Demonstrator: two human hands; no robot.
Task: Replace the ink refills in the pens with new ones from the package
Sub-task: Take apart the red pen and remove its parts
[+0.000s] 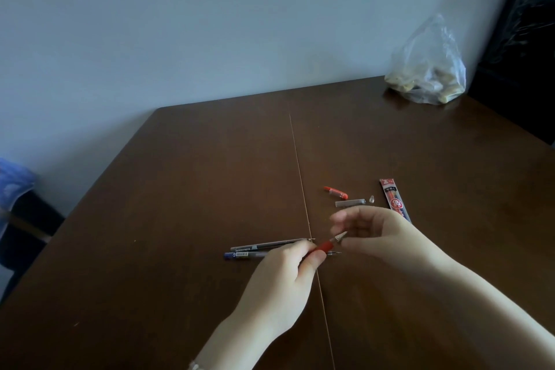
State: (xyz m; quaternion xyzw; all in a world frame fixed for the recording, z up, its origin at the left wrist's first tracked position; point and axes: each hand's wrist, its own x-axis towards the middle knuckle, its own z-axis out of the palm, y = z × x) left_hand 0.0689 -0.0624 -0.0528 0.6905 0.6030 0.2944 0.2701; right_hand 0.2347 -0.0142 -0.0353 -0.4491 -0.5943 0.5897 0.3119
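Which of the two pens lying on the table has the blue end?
The nearer pen, closest to the person; the farther pen beside it is grey.

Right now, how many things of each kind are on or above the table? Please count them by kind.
Pens: 3, the red pen in the hands, a grey pen and a blue-capped pen lying on the table
Pen caps: 2, red cap, grey cap
Small clear tips: 1
Refill packages: 1
Plastic bags: 1
Total: 8
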